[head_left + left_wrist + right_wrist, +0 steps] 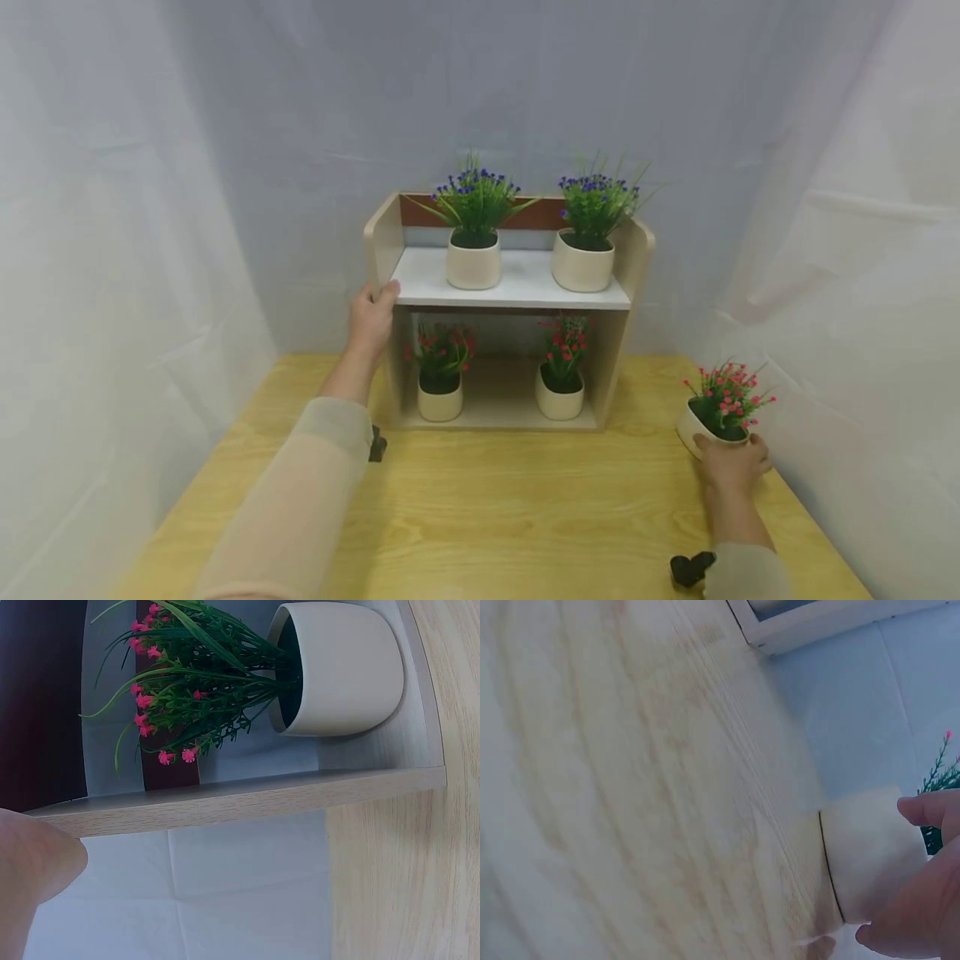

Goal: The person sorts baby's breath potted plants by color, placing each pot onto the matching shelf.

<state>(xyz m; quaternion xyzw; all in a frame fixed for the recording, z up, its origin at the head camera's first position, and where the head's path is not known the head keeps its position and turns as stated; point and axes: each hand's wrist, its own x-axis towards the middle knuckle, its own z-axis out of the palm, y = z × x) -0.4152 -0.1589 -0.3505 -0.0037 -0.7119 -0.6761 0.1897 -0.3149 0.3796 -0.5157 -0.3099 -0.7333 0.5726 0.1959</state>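
My left hand [372,319] grips the left side panel of a two-tier wooden shelf [506,302], its thumb at the front edge by the upper board. In the left wrist view, part of that hand [37,862] shows against the panel. Off to the right on the table, my right hand [731,462] holds a potted plant [723,404] with pink flowers by its cream pot, which looks slightly tilted. The right wrist view shows thumb and fingers around the same pot [874,859]; its flowers are mostly out of that frame.
Two purple-flowered pots [474,262] [582,262] stand on the upper board. Below are two pink-flowered pots [440,404] [559,402]. The shelf stands on a wood-grain table [525,517], with pale sheeting [315,100] behind and at both sides.
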